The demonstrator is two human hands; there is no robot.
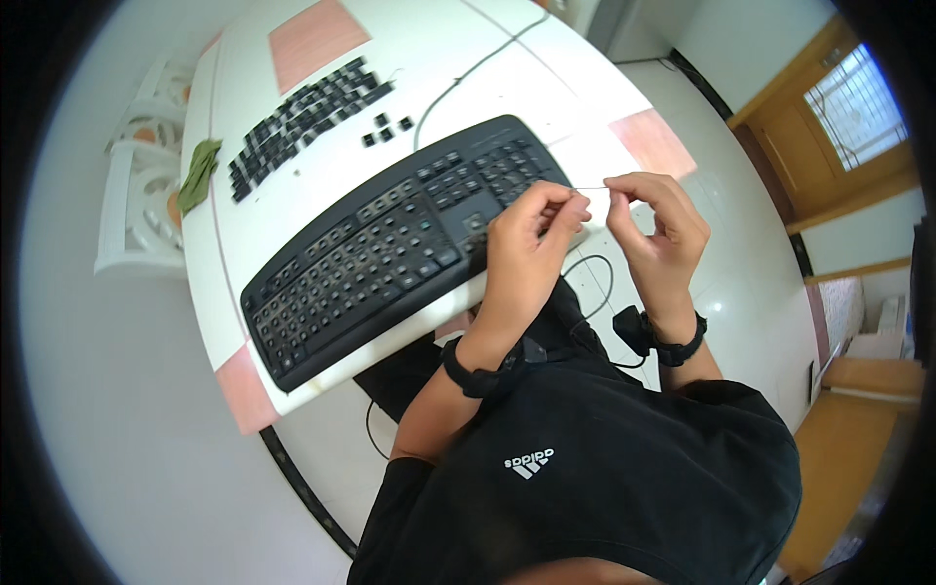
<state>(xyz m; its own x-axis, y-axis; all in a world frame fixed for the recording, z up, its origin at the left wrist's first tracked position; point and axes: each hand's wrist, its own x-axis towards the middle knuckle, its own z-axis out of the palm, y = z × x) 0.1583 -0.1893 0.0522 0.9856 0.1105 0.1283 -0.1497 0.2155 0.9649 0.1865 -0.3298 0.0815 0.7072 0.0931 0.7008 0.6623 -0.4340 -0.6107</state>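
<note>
A thin wire-like strand (591,187) runs between my two hands, just past the right end of the keyboard. My left hand (529,244) pinches one end of it between thumb and fingers. The other end is in the fingertips of my right hand (665,229), held off the table's near edge. Below and left of them lies a black keyboard (390,210); most of its main key area shows bare key posts, while caps remain on the right-hand block. Whether the strand is metal or thread I cannot tell.
Loose black keycaps (302,122) lie in rows at the far left, with several more (383,130) behind the keyboard. A green cloth (200,175) hangs at the table's left edge. The keyboard's cable (458,83) runs across the white table (458,39). A wooden door (809,127) stands right.
</note>
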